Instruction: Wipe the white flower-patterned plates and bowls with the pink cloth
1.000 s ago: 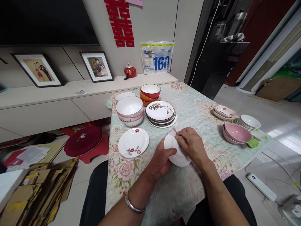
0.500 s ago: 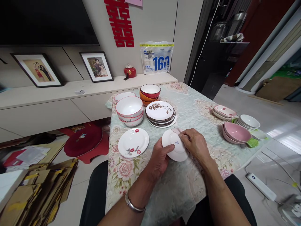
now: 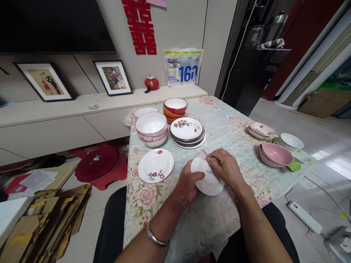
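My left hand [image 3: 191,180] grips a small white plate [image 3: 210,185] by its left rim, thumb on the face toward me. That face bears a small blue mark and looks like the underside. My right hand [image 3: 225,166] is closed at the plate's upper right edge, its fingers pinching a pale, thin cloth [image 3: 203,152] against the rim. To the left, a white plate with red flowers [image 3: 155,165] lies flat on the table. Just beyond my hands stands a stack of brown-rimmed plates [image 3: 187,130].
Red-rimmed white bowls [image 3: 151,126] and red and orange bowls [image 3: 175,106] are stacked toward the back. Pink leaf-shaped dishes [image 3: 276,153] and small white bowls [image 3: 291,141] sit at the right edge. A floral cloth [image 3: 145,197] covers the table.
The small plate has turned and shifted slightly right and toward me. My right hand has moved a little left along its rim, and more of the pale cloth shows.
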`<state>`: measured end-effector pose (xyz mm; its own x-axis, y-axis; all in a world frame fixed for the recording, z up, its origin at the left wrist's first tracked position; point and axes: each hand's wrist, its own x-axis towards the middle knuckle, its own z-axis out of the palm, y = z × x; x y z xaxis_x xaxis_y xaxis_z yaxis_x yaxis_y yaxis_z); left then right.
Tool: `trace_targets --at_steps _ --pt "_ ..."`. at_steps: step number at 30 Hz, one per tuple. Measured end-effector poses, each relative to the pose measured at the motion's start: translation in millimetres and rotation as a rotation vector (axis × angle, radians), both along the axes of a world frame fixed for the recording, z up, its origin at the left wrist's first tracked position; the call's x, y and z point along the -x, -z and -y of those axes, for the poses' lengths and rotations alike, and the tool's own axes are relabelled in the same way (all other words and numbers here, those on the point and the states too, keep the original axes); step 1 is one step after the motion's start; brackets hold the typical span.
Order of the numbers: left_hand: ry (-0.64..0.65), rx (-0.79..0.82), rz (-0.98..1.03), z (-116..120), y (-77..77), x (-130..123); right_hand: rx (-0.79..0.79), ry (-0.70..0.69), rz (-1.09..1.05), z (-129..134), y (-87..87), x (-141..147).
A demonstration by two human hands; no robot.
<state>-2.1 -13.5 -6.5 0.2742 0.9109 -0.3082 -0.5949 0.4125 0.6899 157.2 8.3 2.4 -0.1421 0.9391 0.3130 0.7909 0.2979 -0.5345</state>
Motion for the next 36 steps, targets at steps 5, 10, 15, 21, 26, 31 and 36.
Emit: trace_targets --at_steps 5,10,15,21,26,31,36 --pt "-0.007 0.024 0.079 -1 -1.1 0 -0.047 0.112 0.043 -2 6.3 0" --pt "0.095 -0.004 0.086 0 0.8 -1 -0.148 -0.194 0.026 9 -10.6 26" --pt "0.079 -0.003 0.069 0 -0.1 0 -0.087 -0.274 -0.004 6 -7.5 20" --pt "-0.023 0.006 0.107 -6 2.9 3 -0.008 0.025 0.054 4 0.3 6" --pt "-0.013 -0.018 0.172 -6 5.6 4 0.065 -0.182 0.007 15 -12.7 23" --pt "0.030 -0.045 0.147 -4 1.5 3 0.026 -0.133 -0.083 9 -9.4 17" --pt "-0.023 -0.020 0.110 -5 -0.5 4 0.134 0.039 0.143 13 -14.9 8"
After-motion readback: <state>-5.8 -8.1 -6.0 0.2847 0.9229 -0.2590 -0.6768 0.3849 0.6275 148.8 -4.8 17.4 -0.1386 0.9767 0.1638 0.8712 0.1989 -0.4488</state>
